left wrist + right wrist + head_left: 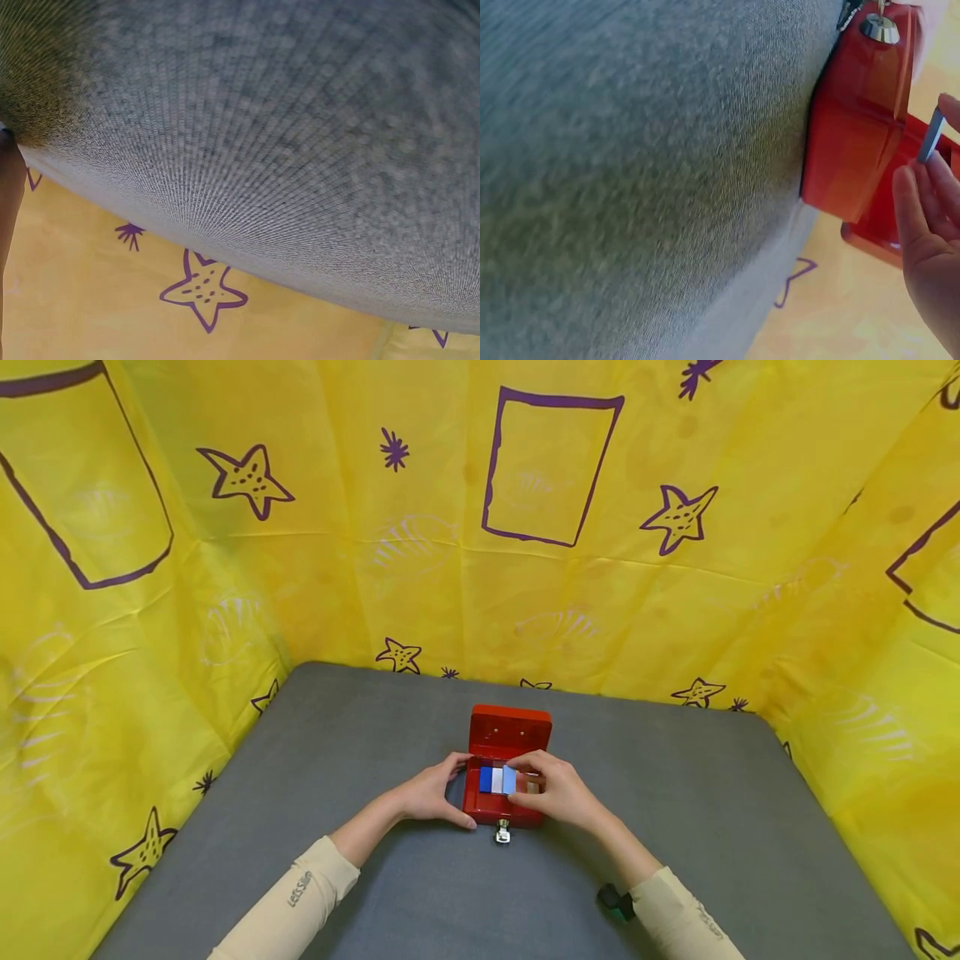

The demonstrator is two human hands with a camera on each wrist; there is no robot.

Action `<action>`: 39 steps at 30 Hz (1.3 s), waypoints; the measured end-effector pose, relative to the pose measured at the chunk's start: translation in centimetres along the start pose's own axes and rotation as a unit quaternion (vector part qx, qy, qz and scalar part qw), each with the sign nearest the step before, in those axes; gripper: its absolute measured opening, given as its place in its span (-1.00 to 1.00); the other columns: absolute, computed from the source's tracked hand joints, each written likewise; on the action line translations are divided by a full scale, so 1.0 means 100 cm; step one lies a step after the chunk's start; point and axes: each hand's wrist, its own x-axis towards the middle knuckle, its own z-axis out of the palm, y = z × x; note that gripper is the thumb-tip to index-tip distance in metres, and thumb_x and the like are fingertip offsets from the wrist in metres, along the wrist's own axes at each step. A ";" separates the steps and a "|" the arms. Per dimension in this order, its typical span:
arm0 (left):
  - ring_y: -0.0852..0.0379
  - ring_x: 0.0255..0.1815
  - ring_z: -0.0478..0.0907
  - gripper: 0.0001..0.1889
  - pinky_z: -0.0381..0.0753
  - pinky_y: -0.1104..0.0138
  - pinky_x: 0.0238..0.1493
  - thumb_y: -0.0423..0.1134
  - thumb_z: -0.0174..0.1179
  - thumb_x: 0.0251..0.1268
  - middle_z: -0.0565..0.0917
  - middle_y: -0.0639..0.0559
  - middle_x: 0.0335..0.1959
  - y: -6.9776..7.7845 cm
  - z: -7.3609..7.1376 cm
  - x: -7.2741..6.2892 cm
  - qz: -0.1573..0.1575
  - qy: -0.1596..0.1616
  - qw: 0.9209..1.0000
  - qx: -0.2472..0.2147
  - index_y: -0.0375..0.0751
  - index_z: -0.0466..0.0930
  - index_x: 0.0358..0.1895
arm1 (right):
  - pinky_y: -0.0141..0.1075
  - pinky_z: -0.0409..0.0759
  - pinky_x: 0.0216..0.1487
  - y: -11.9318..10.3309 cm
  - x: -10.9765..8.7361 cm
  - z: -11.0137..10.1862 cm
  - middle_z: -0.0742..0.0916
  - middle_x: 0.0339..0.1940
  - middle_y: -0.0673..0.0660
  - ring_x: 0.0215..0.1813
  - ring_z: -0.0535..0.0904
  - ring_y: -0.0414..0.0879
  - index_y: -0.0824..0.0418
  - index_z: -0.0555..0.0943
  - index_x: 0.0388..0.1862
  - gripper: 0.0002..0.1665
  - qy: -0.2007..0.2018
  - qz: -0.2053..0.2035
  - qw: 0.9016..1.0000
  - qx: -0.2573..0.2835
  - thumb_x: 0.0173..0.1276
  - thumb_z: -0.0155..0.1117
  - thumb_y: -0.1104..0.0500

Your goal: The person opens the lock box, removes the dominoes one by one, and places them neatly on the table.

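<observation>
A red cash box (487, 817) stands on the table with its lid (510, 727) raised at the back. Silvery keys (502, 837) hang from the lock on its front. My left hand (431, 793) holds the box's left side, thumb at the front corner and fingers toward the back. Over the box, my right hand (562, 789) pinches a thin light blue tile (509, 780) between thumb and fingers; the right wrist view shows this tile (931, 135) edge-on. Left of it are a white tile (497, 781) and a dark blue tile (485, 779). The right hand hides part of the box's right side.
The grey tabletop (360, 727) extends around the box on every side. Yellow cloth (450, 585) with purple drawings surrounds the table at the back and sides. A dark wrist device (616, 902) sits by the right cuff. The left wrist view shows mostly tabletop.
</observation>
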 end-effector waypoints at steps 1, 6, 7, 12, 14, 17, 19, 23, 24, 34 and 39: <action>-0.12 0.40 0.25 0.06 0.27 -0.02 0.37 0.05 0.55 -0.14 0.28 -0.08 0.42 0.000 0.000 0.000 -0.001 0.000 1.000 0.000 -0.08 0.08 0.44 | -0.17 0.64 0.03 0.001 -0.001 -0.001 0.64 0.00 -0.04 0.01 0.58 0.02 0.07 0.60 0.10 -0.49 0.002 0.006 1.000 0.002 0.16 0.51 0.07; -0.09 0.41 0.25 0.07 0.27 0.00 0.37 0.08 0.55 -0.16 0.28 -0.05 0.42 0.000 0.000 0.000 -0.006 0.001 1.000 0.007 -0.05 0.08 0.44 | -0.17 0.63 0.03 0.005 -0.007 -0.007 0.62 -0.01 -0.10 0.02 0.60 0.02 0.01 0.59 0.08 -0.50 0.009 0.031 0.999 0.029 0.15 0.52 0.07; -0.08 0.41 0.25 0.07 0.27 0.01 0.37 0.08 0.55 -0.16 0.28 -0.04 0.42 0.000 0.000 0.000 -0.006 0.000 1.000 0.008 -0.04 0.08 0.44 | -0.16 0.63 0.04 0.006 -0.009 -0.008 0.62 -0.01 -0.09 0.02 0.61 0.04 0.01 0.59 0.08 -0.50 0.012 0.033 0.999 0.037 0.15 0.52 0.09; -0.08 0.40 0.25 0.07 0.28 0.03 0.37 0.07 0.55 -0.16 0.28 -0.04 0.41 -0.001 0.001 0.000 -0.001 0.000 1.000 0.006 -0.04 0.08 0.44 | -0.13 0.61 0.07 0.012 -0.015 -0.014 0.62 0.00 -0.06 0.04 0.61 0.04 0.03 0.59 0.08 -0.50 0.029 0.037 0.997 0.057 0.14 0.53 0.14; -0.08 0.41 0.25 0.07 0.27 0.02 0.37 0.08 0.55 -0.16 0.28 -0.04 0.41 0.000 0.001 0.000 -0.001 0.000 1.000 0.006 -0.04 0.08 0.44 | -0.14 0.60 0.07 0.015 -0.018 -0.016 0.63 0.01 -0.06 0.06 0.60 0.00 0.02 0.60 0.08 -0.49 0.033 0.042 0.997 0.062 0.13 0.54 0.15; -0.07 0.41 0.24 0.08 0.26 0.01 0.38 0.08 0.55 -0.16 0.28 -0.03 0.42 0.000 0.001 0.000 -0.004 -0.001 1.000 0.005 -0.04 0.07 0.44 | -0.17 0.60 0.07 0.020 -0.023 -0.020 0.63 0.02 -0.04 0.08 0.60 -0.02 0.04 0.60 0.09 -0.49 0.037 0.047 0.996 0.064 0.14 0.53 0.17; -0.06 0.41 0.24 0.08 0.26 0.01 0.38 0.08 0.55 -0.16 0.28 -0.03 0.42 0.001 0.001 0.000 -0.006 -0.002 1.000 0.006 -0.03 0.07 0.44 | -0.20 0.60 0.07 0.022 -0.026 -0.022 0.64 0.02 -0.01 0.10 0.60 -0.03 0.07 0.60 0.09 -0.48 0.038 0.049 0.996 0.067 0.13 0.53 0.18; -0.08 0.40 0.26 0.07 0.27 0.03 0.38 0.06 0.56 -0.16 0.29 -0.06 0.41 0.001 0.001 0.000 0.007 0.003 1.000 0.005 -0.07 0.09 0.44 | -0.13 0.60 0.07 0.028 -0.031 -0.025 0.64 0.03 0.08 0.09 0.59 0.03 0.18 0.59 0.10 -0.46 0.043 0.043 0.995 0.073 0.12 0.53 0.23; -0.08 0.40 0.27 0.07 0.27 0.04 0.38 0.05 0.57 -0.16 0.29 -0.06 0.41 0.001 0.001 0.000 0.011 0.004 1.000 0.006 -0.08 0.09 0.43 | -0.10 0.59 0.08 0.029 -0.033 -0.025 0.64 0.03 0.10 0.09 0.59 0.05 0.19 0.59 0.10 -0.46 0.043 0.045 0.995 0.076 0.12 0.53 0.24; -0.11 0.39 0.28 0.07 0.28 0.06 0.38 0.04 0.57 -0.15 0.29 -0.09 0.41 0.002 -0.001 -0.001 0.016 0.005 1.000 0.000 -0.13 0.10 0.43 | -0.08 0.57 0.12 0.042 -0.041 -0.029 0.64 0.03 0.07 0.09 0.57 0.00 0.18 0.58 0.12 -0.46 0.018 0.068 0.997 0.042 0.17 0.51 0.12; -0.11 0.39 0.28 0.07 0.28 0.06 0.38 0.03 0.56 -0.15 0.29 -0.09 0.41 0.002 -0.001 -0.001 0.015 0.003 1.000 -0.001 -0.14 0.09 0.43 | -0.07 0.58 0.10 0.046 -0.045 -0.029 0.63 0.05 0.07 0.10 0.56 0.03 0.17 0.58 0.13 -0.47 0.000 0.075 0.997 0.025 0.18 0.50 0.11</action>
